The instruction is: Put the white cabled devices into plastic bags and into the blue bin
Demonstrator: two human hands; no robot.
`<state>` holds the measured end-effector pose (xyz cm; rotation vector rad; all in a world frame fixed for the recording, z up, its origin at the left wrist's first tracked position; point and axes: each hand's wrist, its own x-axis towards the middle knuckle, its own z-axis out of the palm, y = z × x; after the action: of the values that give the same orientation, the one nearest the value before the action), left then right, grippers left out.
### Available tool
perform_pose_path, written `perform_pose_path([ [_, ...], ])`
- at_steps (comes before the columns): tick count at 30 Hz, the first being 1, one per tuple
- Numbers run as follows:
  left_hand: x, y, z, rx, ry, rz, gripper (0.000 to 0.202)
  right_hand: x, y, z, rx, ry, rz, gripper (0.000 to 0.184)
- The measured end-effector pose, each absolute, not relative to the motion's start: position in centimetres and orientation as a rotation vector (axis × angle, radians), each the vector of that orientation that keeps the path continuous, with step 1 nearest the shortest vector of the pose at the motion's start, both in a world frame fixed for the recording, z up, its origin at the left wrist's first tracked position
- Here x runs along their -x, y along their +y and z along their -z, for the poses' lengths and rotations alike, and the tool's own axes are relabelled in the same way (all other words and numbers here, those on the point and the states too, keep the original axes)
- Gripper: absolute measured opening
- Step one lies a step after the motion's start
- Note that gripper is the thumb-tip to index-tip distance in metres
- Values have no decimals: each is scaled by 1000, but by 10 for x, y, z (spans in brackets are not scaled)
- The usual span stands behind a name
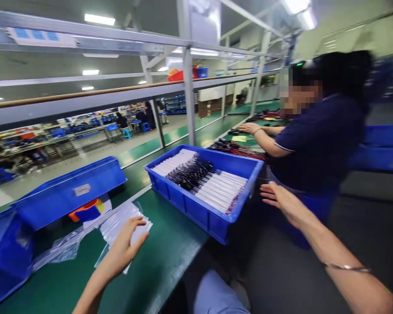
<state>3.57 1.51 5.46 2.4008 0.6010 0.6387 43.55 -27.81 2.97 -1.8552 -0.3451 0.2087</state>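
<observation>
My left hand (126, 244) is over a stack of clear and white plastic bags (109, 226) on the green table. Its fingers are curved with the thumb apart, and nothing shows between them; whether it touches the bags I cannot tell. My right hand (283, 201) hangs in the air just right of a blue crate (190, 213), fingers stretched and apart, holding nothing. Inside the crate lie rows of white wrapped pieces (221, 189) with black cables (190, 172) bunched across the middle. The crate's near right corner juts past the table edge.
To the right a co-worker (317, 131) in a dark shirt reaches over red and black wires (239, 148). Blue bins (68, 192) stand at the left, an orange and blue tape dispenser (88, 210) beside them. Metal shelf posts (188, 96) rise behind the crate.
</observation>
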Motion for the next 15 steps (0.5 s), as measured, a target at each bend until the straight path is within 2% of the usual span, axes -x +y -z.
perform_pose_path([
  [4,-75,67,-76,-2566,537,-635,45,-430,-275,3,1540,-147,-483,29],
  [8,-133,125,-87,-2761,494,-768,62,-433,-262,14,1293,-81,-605,28],
  [11,-187,175,-91,-2866,459,-854,66,-435,-257,14,1141,-58,-651,36],
  [15,-265,239,-101,-2932,516,-766,66,-429,-255,9,959,-21,-737,56],
])
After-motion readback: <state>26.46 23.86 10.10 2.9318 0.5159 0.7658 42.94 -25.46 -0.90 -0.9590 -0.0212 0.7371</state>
